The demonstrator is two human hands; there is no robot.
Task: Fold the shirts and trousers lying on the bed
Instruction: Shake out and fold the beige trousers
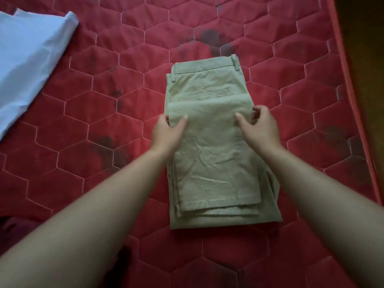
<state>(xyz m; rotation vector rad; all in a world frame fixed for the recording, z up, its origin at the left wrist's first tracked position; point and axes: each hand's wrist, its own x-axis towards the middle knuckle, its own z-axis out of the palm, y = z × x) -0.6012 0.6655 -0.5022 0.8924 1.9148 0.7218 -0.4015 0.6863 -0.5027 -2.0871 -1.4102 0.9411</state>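
Note:
Beige trousers (209,86) lie folded in layers in the middle of the red quilted bed (83,125), waistband and back pocket at the far end. The leg section is doubled over on top, its fold edge just below the pocket. My left hand (169,132) grips the left end of that fold edge, thumb on top of the cloth. My right hand (259,127) grips the right end the same way, fingers curled round the edge. A light blue shirt (29,59) lies flat at the far left.
The bed's piped edge (351,96) runs down the right side, with dark floor beyond it. A dark red cloth (14,227) shows at the near left edge. Dark stains mark the quilt around the trousers.

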